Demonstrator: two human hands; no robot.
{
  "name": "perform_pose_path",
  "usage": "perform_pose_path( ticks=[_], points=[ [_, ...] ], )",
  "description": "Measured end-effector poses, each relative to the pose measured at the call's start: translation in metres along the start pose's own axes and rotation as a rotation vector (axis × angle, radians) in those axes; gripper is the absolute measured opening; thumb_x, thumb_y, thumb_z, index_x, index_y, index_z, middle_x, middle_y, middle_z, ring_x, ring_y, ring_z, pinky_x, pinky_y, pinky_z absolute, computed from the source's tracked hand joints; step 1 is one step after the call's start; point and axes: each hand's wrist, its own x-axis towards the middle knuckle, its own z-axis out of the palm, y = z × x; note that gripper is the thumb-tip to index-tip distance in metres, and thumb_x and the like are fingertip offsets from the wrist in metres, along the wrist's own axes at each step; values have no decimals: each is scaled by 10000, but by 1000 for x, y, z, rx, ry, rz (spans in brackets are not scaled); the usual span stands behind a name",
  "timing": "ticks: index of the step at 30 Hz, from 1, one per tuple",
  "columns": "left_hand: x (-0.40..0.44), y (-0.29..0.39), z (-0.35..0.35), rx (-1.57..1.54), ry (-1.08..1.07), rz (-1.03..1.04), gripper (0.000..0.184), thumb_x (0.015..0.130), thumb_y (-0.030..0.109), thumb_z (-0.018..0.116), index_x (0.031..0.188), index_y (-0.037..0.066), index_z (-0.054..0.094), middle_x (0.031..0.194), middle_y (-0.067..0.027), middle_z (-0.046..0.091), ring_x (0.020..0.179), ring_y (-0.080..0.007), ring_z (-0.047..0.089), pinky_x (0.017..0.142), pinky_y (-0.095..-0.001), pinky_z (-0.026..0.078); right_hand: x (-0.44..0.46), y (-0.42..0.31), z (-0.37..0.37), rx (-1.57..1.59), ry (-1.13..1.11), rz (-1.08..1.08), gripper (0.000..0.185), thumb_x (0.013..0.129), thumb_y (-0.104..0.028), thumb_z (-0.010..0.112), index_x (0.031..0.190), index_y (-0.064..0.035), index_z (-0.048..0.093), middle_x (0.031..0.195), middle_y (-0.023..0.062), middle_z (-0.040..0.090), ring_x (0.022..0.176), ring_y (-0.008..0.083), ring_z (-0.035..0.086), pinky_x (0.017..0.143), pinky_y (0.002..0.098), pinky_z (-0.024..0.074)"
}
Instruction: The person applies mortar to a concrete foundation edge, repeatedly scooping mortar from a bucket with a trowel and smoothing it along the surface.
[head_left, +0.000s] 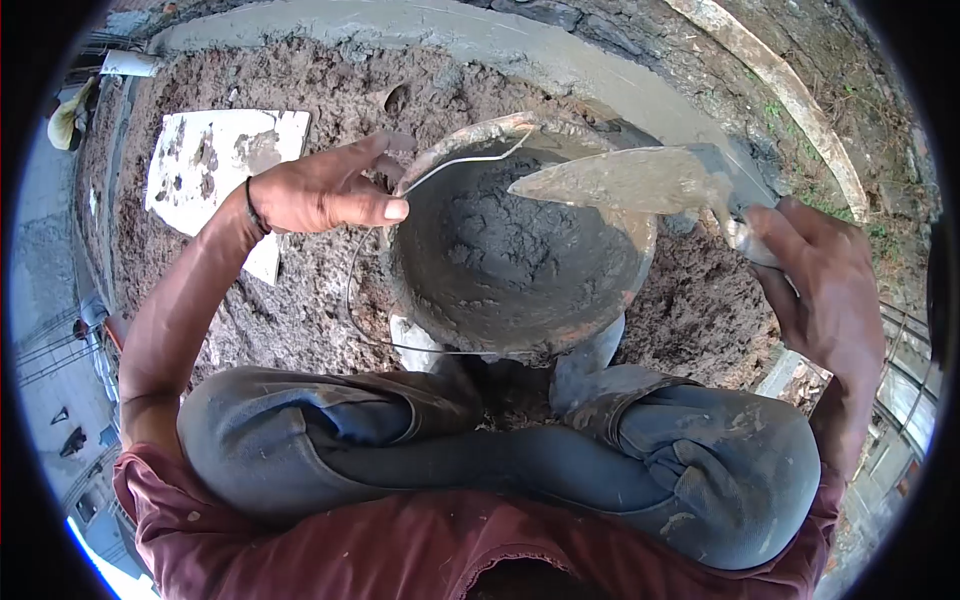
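Note:
A round bucket (640, 245) of wet grey mortar (520, 235) stands between my feet, its inner wall smeared and its thin wire handle (350, 285) looping down the left side. My right hand (825, 275) is closed around the handle of a mortar-coated pointed trowel (625, 180). The blade lies over the right part of the bucket, tip pointing left. My left hand (325, 190) is at the bucket's left rim, thumb and fingers apart, with nothing visible in it. Whether it touches the rim I cannot tell; its fingertips are slightly blurred.
A mortar-spotted white board (230, 165) lies on rough soil (310, 320) to the left. Beyond the bucket runs a smooth grey mortar strip (400, 28), with a long pale plank (790, 85) at upper right. Another person (70, 115) is at the far left.

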Motion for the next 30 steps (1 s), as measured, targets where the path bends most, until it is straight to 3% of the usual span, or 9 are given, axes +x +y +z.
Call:
perform_pose_path(
  ticks=[2, 3, 6, 12, 13, 17, 20, 26, 30],
  points=[
    [2, -13, 7, -218, 23, -143, 981, 850, 644, 762, 1518, 20, 405, 1270, -199, 590, 1204, -334, 601, 1015, -530, 542, 22, -18, 28, -229, 16, -197, 316, 841, -107, 666, 1145, -20, 665, 956, 141, 687, 862, 329, 694, 782, 464, 548],
    [5, -23, 7, -278, 12, -186, 730, 899, 531, 759, 1402, 54, 531, 1097, -28, 579, 1063, -148, 600, 924, -386, 592, 33, -26, 42, -245, 22, -245, 303, 841, -104, 652, 1127, -3, 665, 957, 140, 689, 864, 313, 698, 768, 441, 548],
    [14, -45, 13, -266, 102, -181, 652, 873, 611, 754, 1150, 26, 674, 1100, -90, 656, 1110, -229, 640, 915, -478, 598, 58, -44, 75, -305, 45, -399, 242, 804, -133, 656, 975, 35, 684, 843, 131, 669, 805, 267, 685, 676, 387, 523],
    [23, -34, 14, -216, 191, 11, 330, 960, 372, 753, 963, 47, 693, 795, 13, 679, 713, -74, 656, 655, -261, 599, 86, -61, 132, -573, 228, -612, 176, 718, -178, 674, 751, -7, 697, 661, 80, 587, 620, 211, 598, 535, 369, 442],
    [24, -31, 14, -173, 187, 62, 270, 976, 309, 744, 949, 47, 685, 771, 23, 669, 677, -54, 636, 612, -242, 574, 80, -64, 123, -570, -32, -605, 298, 779, -137, 652, 985, 78, 666, 731, 116, 635, 651, 244, 640, 586, 348, 509],
    [29, -7, 26, -132, 229, 118, 258, 973, 271, 753, 900, 33, 685, 702, 21, 636, 610, -45, 597, 556, -237, 526, 70, -46, 122, -355, -71, -654, 288, 775, -134, 654, 977, 71, 668, 706, 118, 635, 638, 247, 664, 573, 352, 507],
    [33, 21, 35, 41, 262, 123, 264, 978, 263, 754, 873, 32, 680, 663, 31, 607, 576, -34, 555, 503, -231, 440, 61, -37, 122, -180, -57, -660, 141, 727, -125, 670, 739, 13, 696, 672, 131, 672, 672, 293, 718, 619, 407, 565],
    [40, 58, 64, 62, 256, 153, 346, 985, 261, 749, 755, 33, 628, 612, 27, 556, 529, -39, 524, 462, -237, 412, 41, -18, 138, 179, -401, -380, 105, 763, -61, 668, 830, 14, 700, 745, 169, 716, 755, 417, 713, 724, 447, 586],
    [43, 72, 74, 47, 218, 84, 335, 992, 255, 737, 780, 21, 626, 630, 8, 576, 532, -42, 536, 497, -224, 493, 26, -13, 143, 356, -645, -192, 243, 828, -202, 725, 995, -27, 706, 935, 209, 697, 972, 403, 678, 868, 488, 542]
  ],
)
